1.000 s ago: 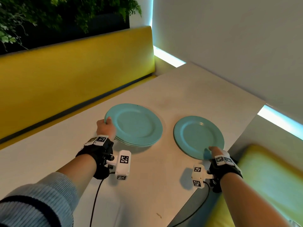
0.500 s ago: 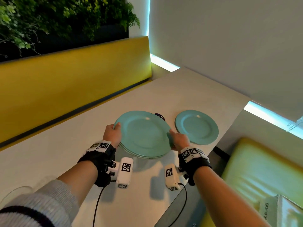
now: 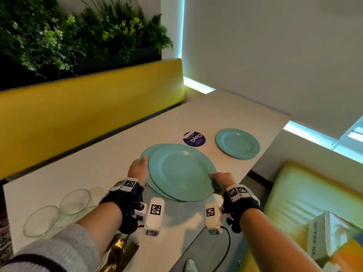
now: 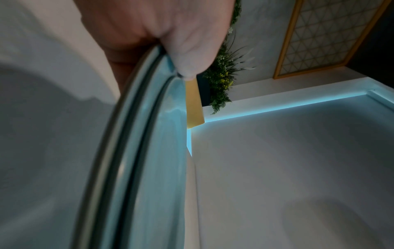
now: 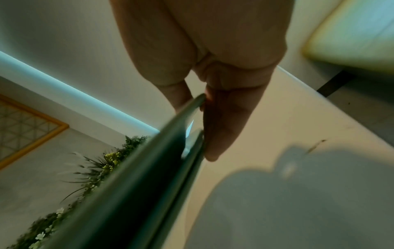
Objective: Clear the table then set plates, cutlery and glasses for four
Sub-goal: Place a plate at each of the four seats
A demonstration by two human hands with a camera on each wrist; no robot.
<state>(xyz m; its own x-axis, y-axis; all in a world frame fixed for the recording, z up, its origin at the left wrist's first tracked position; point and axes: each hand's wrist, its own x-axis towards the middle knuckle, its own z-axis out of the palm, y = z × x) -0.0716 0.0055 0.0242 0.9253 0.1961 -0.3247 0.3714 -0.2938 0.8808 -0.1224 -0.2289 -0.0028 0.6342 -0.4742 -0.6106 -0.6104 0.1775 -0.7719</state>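
Both hands are on the stack of teal plates (image 3: 180,173), held above the pale surface (image 3: 98,163) near its right-hand edge. The left hand (image 3: 138,170) has the stack's left rim, thumb on top and fingers (image 4: 136,50) curled underneath. The right hand (image 3: 222,178) pinches the rim of the top plate (image 5: 149,176) on the near right side, thumb above and fingers (image 5: 221,121) below; the right wrist view shows that plate's edge tipped up a little, with a gap between it and the plate beneath. A single teal plate (image 3: 237,143) lies flat farther along the surface, by the right edge, well apart from the stack. Between the two sits a round dark-blue sticker (image 3: 194,138). At the near left stand several clear glasses (image 3: 59,213), close together, and some gold cutlery (image 3: 119,252) lies by the left forearm, blurred. A yellow bench back (image 3: 88,110) runs along the far side, with green plants (image 3: 78,36) above it.
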